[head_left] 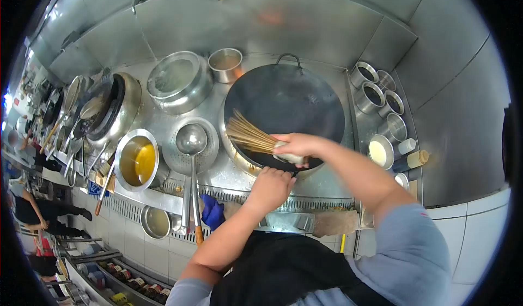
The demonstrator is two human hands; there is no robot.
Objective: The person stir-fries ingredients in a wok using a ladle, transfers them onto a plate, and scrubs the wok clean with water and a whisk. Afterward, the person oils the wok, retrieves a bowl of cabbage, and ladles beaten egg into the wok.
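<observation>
My right hand [298,147] is closed around the bound end of a bamboo wok brush [251,134]. The brush's bristles fan out to the left over the near left side of a large dark wok [289,99], which sits on the round burner ring. At the wok's near edge, my left hand [271,189] has its fingers curled over the rim or near handle, mostly hiding that spot. A perforated skimmer [171,156] lies left of the wok, with a steel ladle [191,139] resting on top of it.
Left of the skimmer stands a pot of yellow oil [124,164]. A lidded pot [177,82] and a small pot [225,65] are behind. Several steel canisters [370,98] and a sauce bottle [418,159] line the right side. Other people [41,208] are at far left.
</observation>
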